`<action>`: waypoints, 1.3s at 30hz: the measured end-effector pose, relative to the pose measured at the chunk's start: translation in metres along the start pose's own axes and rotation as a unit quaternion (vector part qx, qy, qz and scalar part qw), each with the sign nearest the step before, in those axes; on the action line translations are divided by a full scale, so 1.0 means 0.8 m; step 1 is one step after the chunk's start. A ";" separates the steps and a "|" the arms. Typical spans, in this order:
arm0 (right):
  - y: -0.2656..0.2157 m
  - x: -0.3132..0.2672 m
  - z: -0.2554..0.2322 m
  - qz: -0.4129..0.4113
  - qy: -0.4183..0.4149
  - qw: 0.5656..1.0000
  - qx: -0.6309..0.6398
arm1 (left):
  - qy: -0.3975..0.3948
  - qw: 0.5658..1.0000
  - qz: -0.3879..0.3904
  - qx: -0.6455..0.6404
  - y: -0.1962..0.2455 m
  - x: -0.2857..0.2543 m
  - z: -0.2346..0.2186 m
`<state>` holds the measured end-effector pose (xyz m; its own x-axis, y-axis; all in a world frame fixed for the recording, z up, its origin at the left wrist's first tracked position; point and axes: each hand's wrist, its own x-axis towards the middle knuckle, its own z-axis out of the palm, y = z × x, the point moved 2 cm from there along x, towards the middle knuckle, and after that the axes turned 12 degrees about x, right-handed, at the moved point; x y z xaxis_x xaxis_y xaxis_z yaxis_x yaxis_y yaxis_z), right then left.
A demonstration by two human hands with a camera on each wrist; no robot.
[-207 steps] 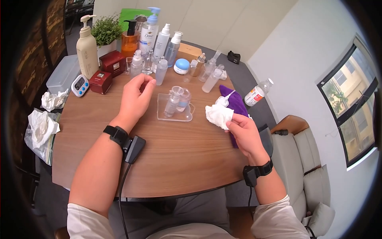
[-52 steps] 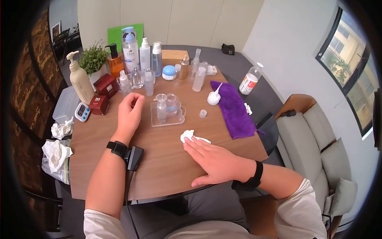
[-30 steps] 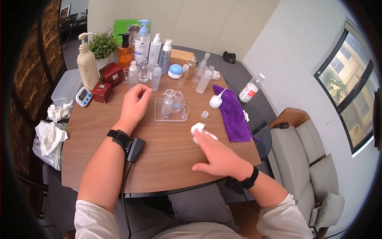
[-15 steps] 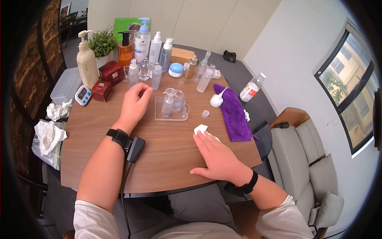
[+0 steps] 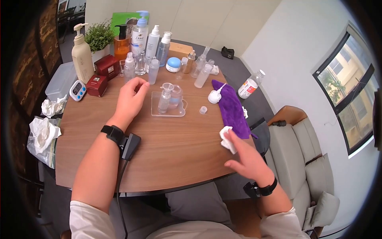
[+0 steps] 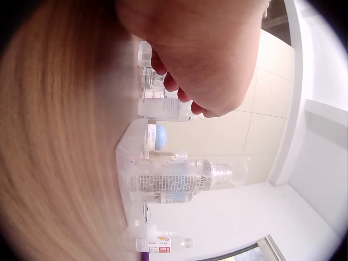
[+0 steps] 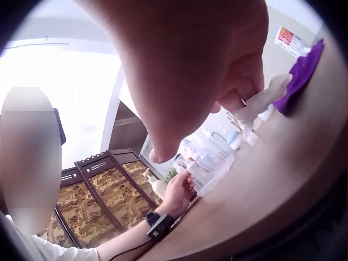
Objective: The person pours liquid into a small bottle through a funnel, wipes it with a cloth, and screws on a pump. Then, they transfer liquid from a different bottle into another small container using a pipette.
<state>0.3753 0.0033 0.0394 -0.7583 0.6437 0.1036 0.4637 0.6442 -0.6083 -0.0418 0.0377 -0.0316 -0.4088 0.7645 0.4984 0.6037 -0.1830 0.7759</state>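
My right hand [image 5: 251,160] is at the table's right side, fingers extended and thumb spread away, its fingertips touching a crumpled white tissue [image 5: 226,144]. In the right wrist view the tissue [image 7: 265,104] hangs at the fingers of that hand [image 7: 196,65]. My left hand [image 5: 130,98] rests loosely curled on the table, holding nothing, left of a clear tray [image 5: 157,113]. On the tray stand a small clear bottle with a funnel [image 5: 164,101] and a clear jar [image 5: 175,95]. The left wrist view shows the left hand [image 6: 201,51] beside clear bottles.
A small cap [image 5: 203,110] lies right of the tray. Beyond it are a white pump top [image 5: 214,96] and a purple cloth [image 5: 232,111]. Several bottles, red boxes [image 5: 96,85] and a timer [image 5: 77,90] stand behind and left; a labelled bottle [image 5: 248,87] is at right.
Earlier the right hand held the tissue up near the purple cloth, then pressed it on the table's middle. Hand and tissue have since moved right, near the cloth's lower end. The left hand stays put.
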 end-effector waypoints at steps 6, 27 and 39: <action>-0.023 -0.019 0.020 0.052 -0.044 0.996 -0.064 | 0.000 1.000 -0.006 -0.004 0.001 -0.003 -0.001; -0.015 0.105 0.073 -0.148 -0.079 0.981 -0.096 | 0.012 1.000 -0.006 -0.009 -0.002 -0.002 -0.001; 0.162 0.143 -0.111 0.011 0.351 0.904 0.245 | 0.009 1.000 -0.011 -0.005 -0.005 -0.001 0.001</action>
<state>0.3897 0.1969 0.0420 -0.1940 0.8686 0.4560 0.0857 0.4780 -0.8741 -0.0433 0.0383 -0.0350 -0.4337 0.7577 0.4877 0.5872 -0.1728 0.7908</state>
